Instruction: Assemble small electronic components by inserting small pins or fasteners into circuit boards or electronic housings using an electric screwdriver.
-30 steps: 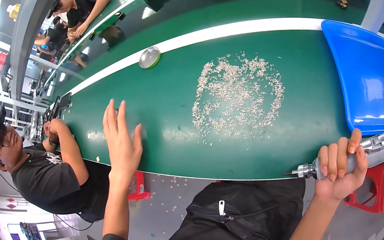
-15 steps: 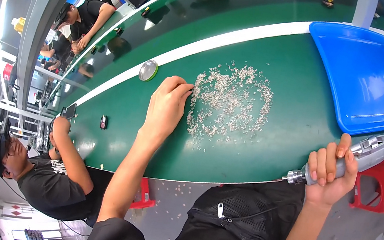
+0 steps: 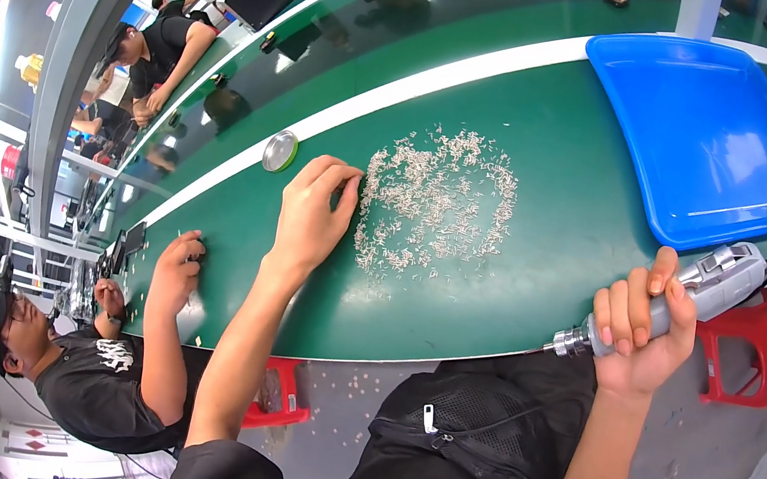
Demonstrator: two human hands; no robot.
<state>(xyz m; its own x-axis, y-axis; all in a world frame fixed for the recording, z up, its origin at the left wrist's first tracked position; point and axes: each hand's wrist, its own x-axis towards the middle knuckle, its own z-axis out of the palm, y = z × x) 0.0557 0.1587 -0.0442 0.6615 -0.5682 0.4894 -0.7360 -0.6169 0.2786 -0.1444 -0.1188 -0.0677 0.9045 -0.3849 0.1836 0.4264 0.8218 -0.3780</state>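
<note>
A loose patch of tiny silvery screws (image 3: pixel 436 198) lies spread on the green tabletop (image 3: pixel 543 256). At its left edge is my left hand (image 3: pixel 315 213), thumb and forefinger pinched together; whatever may be between the tips is too small to make out. My right hand (image 3: pixel 642 329) is wrapped round a grey electric screwdriver (image 3: pixel 716 285). The tool is held over the table's near edge at the right, its metal chuck and bit pointing left.
A blue tray (image 3: pixel 722 154) sits at the far right, beyond the screwdriver. Behind my left hand stands a small round tin (image 3: pixel 280 151). Red stools (image 3: pixel 765 339) are below the table edge. A co-worker (image 3: pixel 78 366) sits at the left, one hand (image 3: pixel 177 271) over the table.
The whole view has shifted a little, so the table things appear further left. The co-worker's hand has reached over to where a small dark object lay. My hands keep their poses.
</note>
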